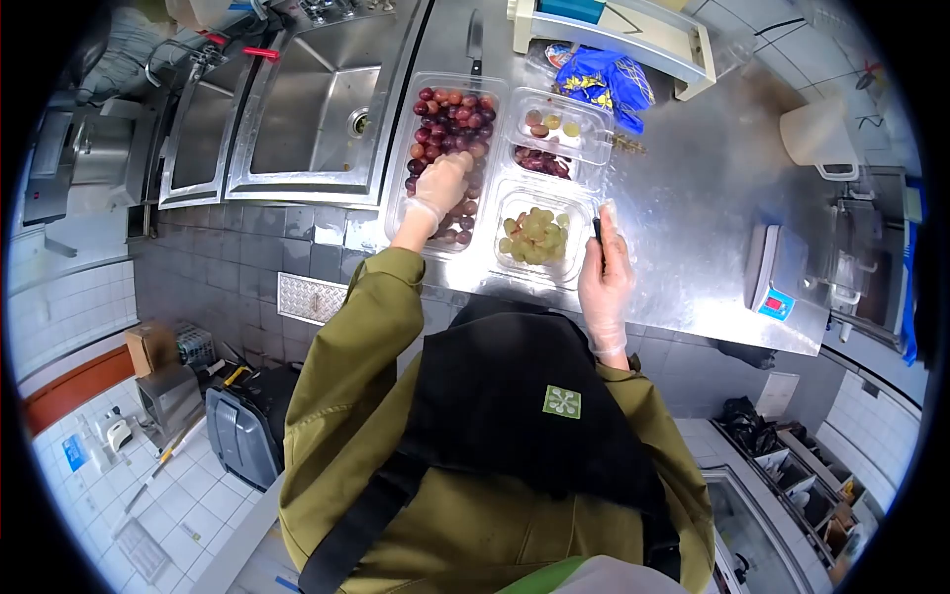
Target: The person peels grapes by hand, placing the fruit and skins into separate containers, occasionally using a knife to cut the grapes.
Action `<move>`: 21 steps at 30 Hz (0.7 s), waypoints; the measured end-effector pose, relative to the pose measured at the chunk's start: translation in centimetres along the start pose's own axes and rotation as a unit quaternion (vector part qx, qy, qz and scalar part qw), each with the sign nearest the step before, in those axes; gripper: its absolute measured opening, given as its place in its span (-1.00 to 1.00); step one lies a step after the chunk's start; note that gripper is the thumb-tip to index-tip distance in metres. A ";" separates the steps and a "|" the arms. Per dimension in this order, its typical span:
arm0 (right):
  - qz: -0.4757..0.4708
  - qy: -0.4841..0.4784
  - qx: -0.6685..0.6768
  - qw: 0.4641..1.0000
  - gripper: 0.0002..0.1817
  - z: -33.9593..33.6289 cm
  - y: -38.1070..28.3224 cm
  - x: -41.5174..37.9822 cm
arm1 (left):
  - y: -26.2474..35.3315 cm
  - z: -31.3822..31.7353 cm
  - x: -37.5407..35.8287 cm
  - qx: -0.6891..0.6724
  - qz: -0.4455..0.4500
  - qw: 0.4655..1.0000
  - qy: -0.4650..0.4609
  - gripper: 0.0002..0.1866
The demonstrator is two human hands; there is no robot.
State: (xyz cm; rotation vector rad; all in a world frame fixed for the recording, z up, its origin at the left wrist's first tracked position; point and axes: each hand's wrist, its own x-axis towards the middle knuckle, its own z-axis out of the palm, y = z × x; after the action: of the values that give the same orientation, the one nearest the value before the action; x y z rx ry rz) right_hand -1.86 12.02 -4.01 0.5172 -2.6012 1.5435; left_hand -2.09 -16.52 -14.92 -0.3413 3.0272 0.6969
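My left hand, in a clear glove, reaches into a long clear plastic container of red grapes. Its fingers are bent down among the fruit, and what they pinch is hidden. A gloved right hand of mine is closed around a small black-handled knife, whose blade hardly shows. Just left of it stands a clear tub of cut green grapes. Behind that, a divided clear container has a few whole grapes in one part and dark red pieces in the other.
A large knife lies behind the grape container. Steel sinks adjoin the counter on the left. A blue bag sits below a cream rack at the back. To the right are a scale and a white jug.
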 end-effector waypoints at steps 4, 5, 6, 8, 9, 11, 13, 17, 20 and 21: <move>-0.024 -0.029 0.041 0.998 -0.44 0.8 -0.4 -0.1 | 2.2 -2.5 -1.3 -0.181 -0.084 0.980 0.026 -0.71; -0.025 -0.042 0.052 0.997 -0.44 0.9 -0.7 -0.3 | 3.7 -3.9 -2.1 -0.258 -0.112 0.959 0.036 -0.70; -0.026 -0.054 0.064 0.996 -0.43 1.0 -1.0 -0.4 | 5.5 -5.2 -2.9 -0.427 -0.107 0.897 0.030 -0.65; -0.070 -0.054 0.048 0.995 -0.44 1.3 -2.1 -0.4 | 9.3 -7.3 -4.4 -0.721 -0.094 0.687 0.019 -0.57; -0.092 -0.055 0.040 0.993 -0.44 1.4 -2.6 -0.4 | 10.0 -7.7 -5.2 -0.777 -0.055 0.627 -0.017 -0.48; -0.101 -0.075 0.061 0.990 -0.44 1.1 -3.1 -0.4 | 11.8 -7.4 -5.7 -0.853 -0.041 0.518 -0.047 -0.46; -0.118 -0.071 0.053 0.989 -0.44 1.1 -3.2 -0.5 | 13.1 -7.6 -6.3 -0.868 -0.051 0.488 -0.071 -0.44; -0.114 -0.066 0.066 0.989 -0.43 0.8 -3.3 -0.7 | 14.7 -7.6 -6.6 -0.878 -0.039 0.467 -0.100 -0.41; -0.123 -0.058 0.076 0.988 -0.44 0.3 -4.1 -0.6 | 15.2 -7.6 -6.6 -0.865 -0.006 0.490 -0.111 -0.39; -0.130 -0.053 0.071 0.987 -0.44 0.2 -4.3 -0.6 | 15.3 -7.6 -6.5 -0.862 0.001 0.495 -0.109 -0.39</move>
State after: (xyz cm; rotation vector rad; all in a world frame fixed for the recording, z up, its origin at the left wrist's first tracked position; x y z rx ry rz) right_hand 0.12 10.11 -0.62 0.9351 -2.3851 1.6596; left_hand 1.19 -5.02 -1.05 -0.1105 0.8907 2.9794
